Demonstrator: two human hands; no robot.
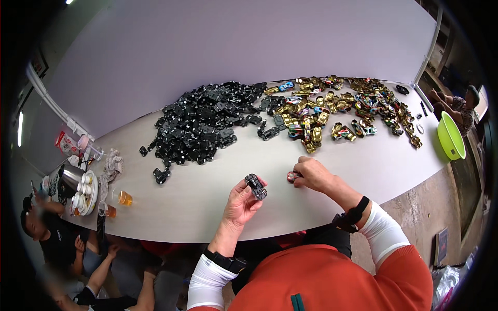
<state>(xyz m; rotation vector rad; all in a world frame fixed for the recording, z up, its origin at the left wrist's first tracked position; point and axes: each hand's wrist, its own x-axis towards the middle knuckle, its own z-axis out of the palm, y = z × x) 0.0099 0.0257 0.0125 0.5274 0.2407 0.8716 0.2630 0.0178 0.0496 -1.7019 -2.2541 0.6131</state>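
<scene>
Between the thumb and fingers of my left hand [239,203] is a black toy car chassis [256,186] with small wheels, lifted above the near part of the table. To its right, my right hand [313,175] pinches a small red toy car body [293,177] low over the tabletop; its fingers partly cover the piece. A large heap of black chassis [194,124] lies beyond my left hand. Past my right hand spreads a pile of gold and multicoloured car bodies [311,122], with a few black chassis at its left side.
On the white table [129,171], cups of amber drink [124,198] and a tray of small white cups [88,194] stand at the left. A lime-green basin [450,137] is at the right edge. People sit at lower left and far right. A pale partition [249,41] rises behind.
</scene>
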